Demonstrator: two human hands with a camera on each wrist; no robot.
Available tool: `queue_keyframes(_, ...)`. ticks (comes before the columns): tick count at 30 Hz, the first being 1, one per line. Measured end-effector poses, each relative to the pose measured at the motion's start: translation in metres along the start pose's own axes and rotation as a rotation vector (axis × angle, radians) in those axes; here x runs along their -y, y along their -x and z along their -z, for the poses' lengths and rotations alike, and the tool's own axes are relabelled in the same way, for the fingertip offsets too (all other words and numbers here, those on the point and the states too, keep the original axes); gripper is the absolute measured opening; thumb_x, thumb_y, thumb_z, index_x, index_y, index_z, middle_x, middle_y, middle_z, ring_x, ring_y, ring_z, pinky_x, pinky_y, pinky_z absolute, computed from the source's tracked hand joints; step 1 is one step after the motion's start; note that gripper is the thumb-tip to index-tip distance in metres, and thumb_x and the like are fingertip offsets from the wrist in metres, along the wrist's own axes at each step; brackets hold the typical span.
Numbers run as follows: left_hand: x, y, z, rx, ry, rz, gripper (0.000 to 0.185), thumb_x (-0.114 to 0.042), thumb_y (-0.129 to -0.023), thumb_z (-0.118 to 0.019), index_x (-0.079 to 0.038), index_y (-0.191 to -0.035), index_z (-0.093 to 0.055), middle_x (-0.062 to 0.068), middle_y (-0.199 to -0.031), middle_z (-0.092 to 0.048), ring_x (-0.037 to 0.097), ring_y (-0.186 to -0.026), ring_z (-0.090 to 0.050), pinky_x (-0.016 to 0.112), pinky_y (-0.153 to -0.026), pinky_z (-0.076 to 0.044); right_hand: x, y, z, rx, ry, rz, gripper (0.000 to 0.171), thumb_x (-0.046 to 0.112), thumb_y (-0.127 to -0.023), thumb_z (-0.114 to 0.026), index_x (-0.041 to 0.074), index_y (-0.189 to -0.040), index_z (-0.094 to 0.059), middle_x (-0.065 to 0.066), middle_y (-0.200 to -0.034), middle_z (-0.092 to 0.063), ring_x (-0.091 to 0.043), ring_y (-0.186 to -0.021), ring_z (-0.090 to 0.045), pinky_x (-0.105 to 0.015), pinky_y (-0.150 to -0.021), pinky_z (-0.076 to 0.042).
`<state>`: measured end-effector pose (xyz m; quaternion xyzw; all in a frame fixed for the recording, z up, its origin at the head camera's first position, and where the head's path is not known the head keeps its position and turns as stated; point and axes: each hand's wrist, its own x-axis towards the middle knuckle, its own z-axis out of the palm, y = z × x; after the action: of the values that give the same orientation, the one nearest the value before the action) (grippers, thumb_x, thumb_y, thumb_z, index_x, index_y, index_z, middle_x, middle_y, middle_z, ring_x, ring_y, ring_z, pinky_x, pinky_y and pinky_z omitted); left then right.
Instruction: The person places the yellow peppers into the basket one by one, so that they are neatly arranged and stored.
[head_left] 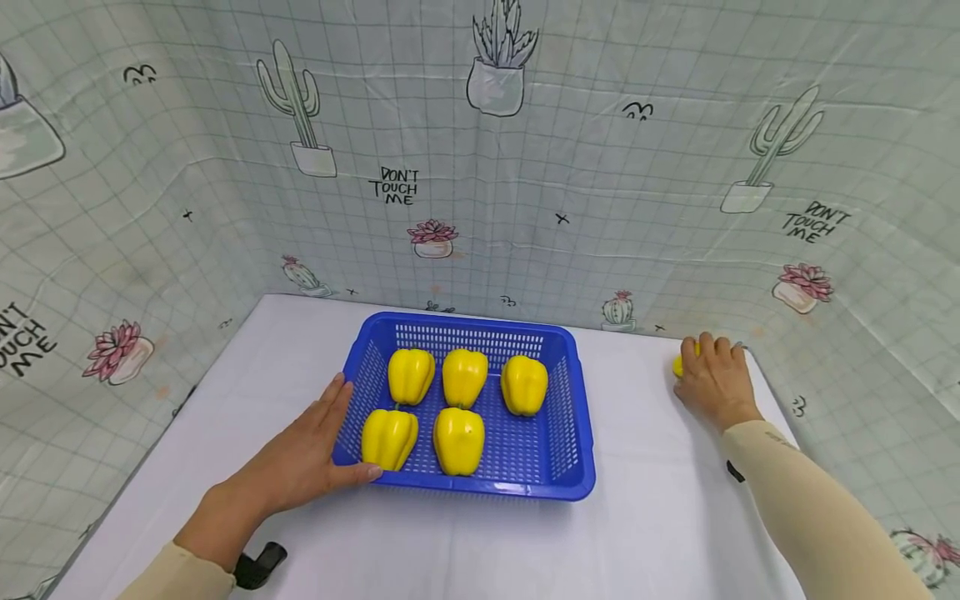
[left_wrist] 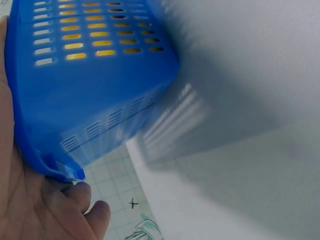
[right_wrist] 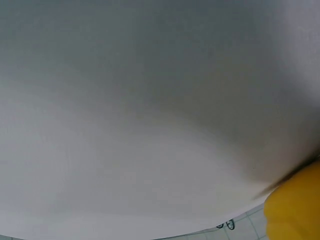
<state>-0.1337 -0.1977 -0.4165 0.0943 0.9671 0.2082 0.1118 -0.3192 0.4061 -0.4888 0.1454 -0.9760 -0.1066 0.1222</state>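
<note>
A blue plastic basket (head_left: pixel 510 483) with slotted walls stands on the table, holding several yellow bell peppers (head_left: pixel 459 442) in two rows. My left hand (head_left: pixel 300 458) rests on the basket's near left corner, thumb along the front rim and fingers stretched along the left side. From the left wrist view, its palm and fingertips (left_wrist: pixel 97 217) touch the rim from outside. At the back right of the table, my right hand (head_left: pixel 716 379) grips another yellow bell pepper (head_left: pixel 678 367) from above. Most of that pepper is hidden by the hand; its side (right_wrist: pixel 295 210) shows in the right wrist view.
White cloth covers the table (head_left: pixel 630 450). A curtain (head_left: pixel 525 208) printed with cacti hangs behind and along both sides, meeting the table's back edge. A stretch of table separates the basket from the right hand. Inside the basket, bare floor (head_left: pixel 521 450) shows at the front right.
</note>
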Motion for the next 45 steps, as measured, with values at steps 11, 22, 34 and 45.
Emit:
queue_keyframes(11, 0.001, 0.000, -0.002, -0.014, -0.007, -0.008, 0.136, -0.088, -0.082, -0.062, 0.005, -0.167, -0.010, 0.025, -0.176, -0.004, 0.054, -0.156, -0.025, 0.069, -0.120, -0.034, 0.025, 0.005, 0.007, -0.025, -0.018, -0.010, 0.051, 0.032, -0.089, -0.071, -0.005, -0.113, -0.048, -0.026, -0.099, -0.051, -0.046, -0.093, -0.049, -0.055, -0.077, -0.042)
queue_keyframes(22, 0.001, 0.000, -0.004, -0.012, -0.005, -0.015, 0.134, -0.084, -0.084, -0.064, 0.005, -0.167, -0.009, 0.024, -0.176, -0.003, 0.054, -0.156, -0.024, 0.069, -0.120, -0.034, 0.031, 0.019, 0.010, -0.003, -0.027, 0.014, 0.065, 0.035, -0.086, -0.068, -0.004, -0.134, -0.048, -0.030, -0.123, -0.051, -0.052, -0.116, -0.049, -0.066, -0.097, -0.041)
queue_keyframes(34, 0.001, 0.001, -0.003, -0.016, 0.003, -0.023, 0.134, -0.085, -0.084, -0.063, 0.005, -0.167, -0.008, 0.025, -0.176, -0.002, 0.056, -0.155, -0.024, 0.070, -0.119, -0.034, 0.030, 0.028, 0.016, 0.014, 0.004, 0.007, 0.069, 0.026, -0.088, -0.067, -0.007, -0.142, -0.040, -0.031, -0.115, -0.049, -0.050, -0.101, -0.050, -0.060, -0.083, -0.045)
queue_keyframes(45, 0.000, 0.001, -0.003, -0.008, 0.013, -0.019, 0.133, -0.085, -0.084, -0.062, 0.004, -0.167, -0.007, 0.025, -0.176, -0.002, 0.056, -0.155, -0.024, 0.072, -0.118, -0.034, 0.033, 0.035, 0.014, -0.109, 0.007, -0.023, 0.068, 0.041, -0.086, -0.077, -0.007, -0.122, -0.046, -0.027, -0.096, -0.051, -0.045, -0.087, -0.051, -0.053, -0.073, -0.043)
